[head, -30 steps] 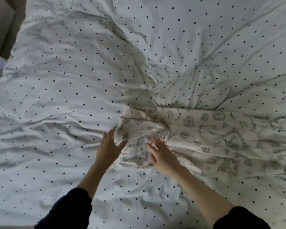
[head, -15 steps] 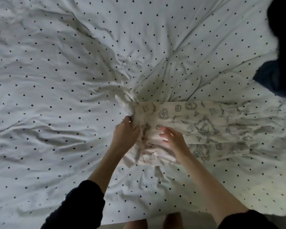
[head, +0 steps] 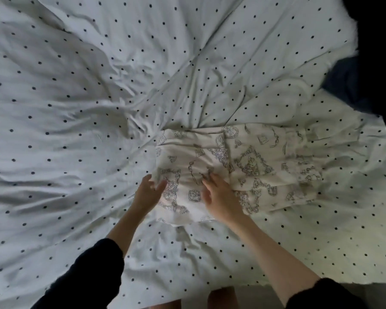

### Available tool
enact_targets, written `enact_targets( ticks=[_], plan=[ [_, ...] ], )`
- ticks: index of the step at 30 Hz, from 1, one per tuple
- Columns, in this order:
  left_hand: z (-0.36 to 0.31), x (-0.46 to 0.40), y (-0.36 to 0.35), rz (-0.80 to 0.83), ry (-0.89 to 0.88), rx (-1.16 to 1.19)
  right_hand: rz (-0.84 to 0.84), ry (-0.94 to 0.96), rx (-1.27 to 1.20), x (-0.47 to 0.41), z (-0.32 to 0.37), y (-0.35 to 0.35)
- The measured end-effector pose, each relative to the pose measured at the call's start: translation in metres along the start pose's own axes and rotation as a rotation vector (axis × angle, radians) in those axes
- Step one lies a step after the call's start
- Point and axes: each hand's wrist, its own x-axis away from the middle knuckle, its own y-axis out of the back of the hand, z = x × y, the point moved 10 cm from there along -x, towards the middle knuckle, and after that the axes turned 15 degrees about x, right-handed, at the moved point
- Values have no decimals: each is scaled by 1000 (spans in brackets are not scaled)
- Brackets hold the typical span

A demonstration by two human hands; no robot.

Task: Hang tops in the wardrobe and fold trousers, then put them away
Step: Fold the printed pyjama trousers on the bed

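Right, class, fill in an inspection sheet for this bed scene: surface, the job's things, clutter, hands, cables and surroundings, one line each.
Surface: dotted bedcover, white with dark dots, creased all over.
Job's things: printed trousers, cream with line drawings, lying across the bedcover, left end folded or bunched.
Clutter: dark clothing heaped at the upper right edge.
Hands: left hand at the trousers' left edge, fingers fairly straight; right hand flat on the fabric, fingers extended.
Cables: nothing seen.
Surroundings: floor strip at the lower right; bare legs show below the bed edge.
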Motion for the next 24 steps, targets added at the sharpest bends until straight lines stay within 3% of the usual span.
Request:
enact_targets(
  ticks=[3,7,10,13,16,19,21,24],
  plan=[
    [15,-14,-4,-20,118,266,26,30,-11,-5,-5,-16],
    [2,-13,-21,40,133,301,146,-3,-304,-2,-15,-14],
    [-36,5,-14,-96,-7,214,112,-136,-568,10,-36,15],
    [-97,42,-27,-160,-212,9,53,-251,-673,27,-69,45],
    [-151,87,-88,21,-416,-109,-23,-446,-971,51,-115,64],
    [-169,123,-179,453,-439,-147,-193,-621,-1130,79,-170,89],
    [-168,138,-217,604,-480,-217,-293,-668,-1067,93,-202,100],
    [-159,128,-223,499,-556,-320,-344,-592,-621,106,-225,112]
  ],
)
